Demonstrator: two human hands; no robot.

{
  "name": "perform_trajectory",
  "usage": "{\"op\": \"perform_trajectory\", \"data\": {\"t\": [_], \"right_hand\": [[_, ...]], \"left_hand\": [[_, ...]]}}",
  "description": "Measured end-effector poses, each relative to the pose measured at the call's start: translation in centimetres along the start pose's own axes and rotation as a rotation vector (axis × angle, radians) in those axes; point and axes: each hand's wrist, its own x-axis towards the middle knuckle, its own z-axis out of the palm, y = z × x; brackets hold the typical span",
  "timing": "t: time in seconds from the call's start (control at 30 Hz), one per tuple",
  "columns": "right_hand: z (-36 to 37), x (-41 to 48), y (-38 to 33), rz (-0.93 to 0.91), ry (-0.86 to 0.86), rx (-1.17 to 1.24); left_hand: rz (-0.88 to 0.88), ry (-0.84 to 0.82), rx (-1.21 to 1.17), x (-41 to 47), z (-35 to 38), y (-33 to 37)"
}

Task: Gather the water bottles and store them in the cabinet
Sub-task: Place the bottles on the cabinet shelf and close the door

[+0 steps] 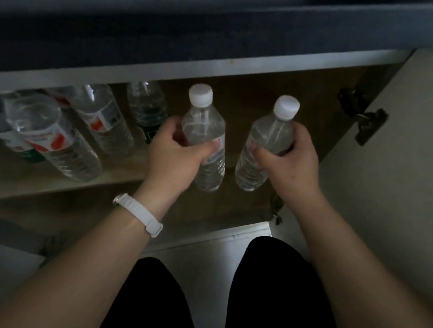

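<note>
My left hand (175, 155) grips a clear water bottle (205, 126) with a white cap, held upright in front of the open cabinet. A second white-capped water bottle (270, 137) is held the same way in my right hand (288, 165), a little to the right. Both bottles hang over the cabinet shelf (120, 173) near its front edge. Several more water bottles stand on the shelf to the left, among them one with a red and white label (55, 139), another (104, 120) behind it and a green-labelled one (146, 110).
The cabinet door (394, 153) stands open at the right, with dark hinges (363, 119) on its inner side. A dark countertop edge (221, 33) overhangs the cabinet. My knees in black trousers (265, 285) are over the white floor below.
</note>
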Motion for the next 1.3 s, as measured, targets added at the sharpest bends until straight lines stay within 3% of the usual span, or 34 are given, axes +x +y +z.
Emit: {"op": "perform_trajectory", "data": {"t": [0.37, 0.9, 1.17, 1.3], "right_hand": [[-0.7, 4.5, -1.5, -0.039, 0.051, 0.041], [0.5, 6.8, 1.6, -0.065, 0.009, 0.135], [1.9, 6.3, 5.2, -0.080, -0.059, 0.012], [2.4, 7.0, 6.4, -0.065, -0.037, -0.089]], "left_hand": [[0.137, 0.055, 0.015, 2.5, 2.6, 2.3], [0.210, 0.168, 0.092, 4.8, 5.9, -1.5], [0.131, -0.006, 0.184, 4.2, 6.0, -5.1], [0.119, 0.034, 0.184, 4.4, 6.3, -6.2]]}}
